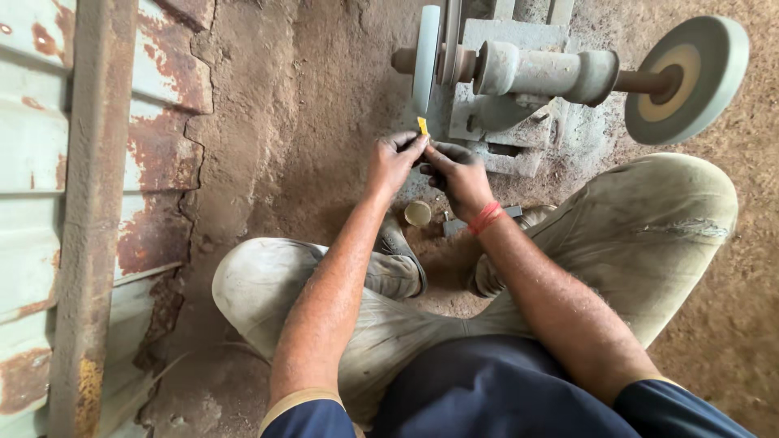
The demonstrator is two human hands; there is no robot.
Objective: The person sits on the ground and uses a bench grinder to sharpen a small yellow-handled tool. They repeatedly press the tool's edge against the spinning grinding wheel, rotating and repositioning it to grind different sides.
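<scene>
My left hand [393,160] and my right hand [456,173] are held together, both pinching a small yellow piece [422,125]. The piece's tip sits just under the rim of a thin pale grinding wheel [425,57]. That wheel is mounted on a horizontal shaft [545,73] of a dusty bench grinder. My right wrist has a red thread band [485,217]. I sit low with knees spread, in dusty pale trousers [649,235].
A larger grinding disc [690,79] is on the shaft's right end. A small round cap [418,212] lies on the dirt floor between my feet. A rusty painted metal wall [81,203] runs along the left.
</scene>
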